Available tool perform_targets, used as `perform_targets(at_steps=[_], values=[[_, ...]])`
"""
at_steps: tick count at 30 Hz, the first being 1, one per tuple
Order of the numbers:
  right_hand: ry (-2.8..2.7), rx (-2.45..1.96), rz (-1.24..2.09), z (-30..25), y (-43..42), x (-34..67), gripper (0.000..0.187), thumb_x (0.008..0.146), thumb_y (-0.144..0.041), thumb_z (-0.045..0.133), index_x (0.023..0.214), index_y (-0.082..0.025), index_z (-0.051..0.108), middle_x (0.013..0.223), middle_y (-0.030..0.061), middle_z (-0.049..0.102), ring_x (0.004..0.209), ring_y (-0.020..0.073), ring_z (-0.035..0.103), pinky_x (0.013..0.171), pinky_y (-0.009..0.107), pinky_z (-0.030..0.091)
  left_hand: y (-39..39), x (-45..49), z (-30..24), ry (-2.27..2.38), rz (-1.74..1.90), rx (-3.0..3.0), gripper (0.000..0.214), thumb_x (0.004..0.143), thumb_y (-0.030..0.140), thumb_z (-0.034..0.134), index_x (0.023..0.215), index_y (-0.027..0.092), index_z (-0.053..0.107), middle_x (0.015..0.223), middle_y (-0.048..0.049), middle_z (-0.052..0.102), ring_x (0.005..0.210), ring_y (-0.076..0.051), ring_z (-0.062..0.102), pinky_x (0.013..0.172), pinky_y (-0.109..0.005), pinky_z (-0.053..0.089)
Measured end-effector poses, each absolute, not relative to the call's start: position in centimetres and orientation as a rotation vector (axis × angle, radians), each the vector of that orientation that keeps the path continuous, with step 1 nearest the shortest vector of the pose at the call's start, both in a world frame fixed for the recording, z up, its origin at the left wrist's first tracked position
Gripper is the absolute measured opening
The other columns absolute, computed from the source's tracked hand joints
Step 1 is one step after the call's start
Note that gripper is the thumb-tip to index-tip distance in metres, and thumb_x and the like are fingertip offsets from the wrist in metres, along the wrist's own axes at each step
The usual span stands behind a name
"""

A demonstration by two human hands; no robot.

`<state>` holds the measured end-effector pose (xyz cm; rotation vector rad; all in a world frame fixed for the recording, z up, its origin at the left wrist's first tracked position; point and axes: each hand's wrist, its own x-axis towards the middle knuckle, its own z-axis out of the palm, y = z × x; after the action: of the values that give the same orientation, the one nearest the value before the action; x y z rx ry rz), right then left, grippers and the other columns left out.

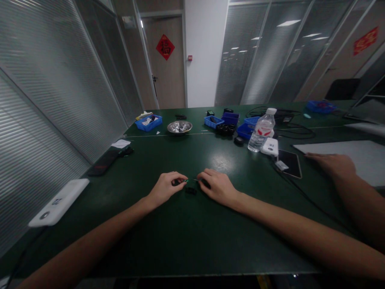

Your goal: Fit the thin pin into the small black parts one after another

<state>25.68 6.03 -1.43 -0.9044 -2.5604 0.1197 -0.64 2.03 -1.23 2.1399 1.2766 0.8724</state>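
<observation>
Between thumb and fingers, my left hand (169, 185) pinches a small green piece (185, 181) that looks like a circuit board. Opposite it, my right hand (217, 187) is closed in a pinch on a thin, light sliver (195, 180), too small to make out, its end pointing at the green piece. A short gap separates the two hands. Just below them a small black part (191, 190) lies on the green table (168, 245), close to the fingertips of both hands.
Another person's hand (333, 164) rests at the right by a white sheet (361, 158). A water bottle (262, 130), a white power bank (270, 147) and a tablet (290, 164) stand nearer. Farther back are a metal bowl (179, 127) and blue trays (149, 123).
</observation>
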Motion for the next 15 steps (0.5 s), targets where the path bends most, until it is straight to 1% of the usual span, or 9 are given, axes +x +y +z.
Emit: perform_targets(at_steps=[4,7,12,15], values=[[-2.557,-0.914,0.107,-1.6,6.0,25.7,0.015,0.101,-0.026,0.055,0.111,-0.021,0.065,0.099,0.0051,0.065,0.087,0.0183,0.062,0.070,0.029,0.047,2.0,-0.5,-1.1,1.296,0.891,2.136,0.022,0.093,0.028,0.069,0.113,0.021,0.076,0.099,-0.0042,0.075,0.085,-0.018,0.067,0.077,-0.030,0.052],[-2.560,-0.903,0.115,-1.6,6.1,25.7,0.014,0.100,-0.026,0.056,0.110,-0.021,0.065,0.100,0.0052,0.065,0.088,0.0184,0.062,0.070,0.029,0.047,1.9,-0.4,-0.9,1.278,0.887,2.131,0.022,0.093,0.028,0.069,0.113,0.021,0.076,0.102,-0.0045,0.075,0.087,-0.018,0.067,0.078,-0.030,0.051],[-2.559,-0.897,0.119,-1.6,6.1,25.7,0.014,0.100,-0.026,0.056,0.110,-0.021,0.064,0.101,0.0053,0.066,0.089,0.0187,0.063,0.070,0.029,0.047,1.3,0.1,-0.2,1.164,0.854,2.111,0.020,0.094,0.027,0.068,0.112,0.023,0.075,0.113,-0.0049,0.073,0.101,-0.020,0.066,0.082,-0.030,0.052],[-2.563,-0.901,0.127,-1.5,6.1,25.7,0.014,0.100,-0.026,0.056,0.111,-0.021,0.064,0.102,0.0054,0.066,0.089,0.0188,0.063,0.070,0.028,0.047,0.7,0.5,0.0,1.118,0.806,2.133,0.019,0.094,0.027,0.068,0.111,0.023,0.076,0.114,-0.0046,0.072,0.105,-0.020,0.065,0.087,-0.032,0.052]])
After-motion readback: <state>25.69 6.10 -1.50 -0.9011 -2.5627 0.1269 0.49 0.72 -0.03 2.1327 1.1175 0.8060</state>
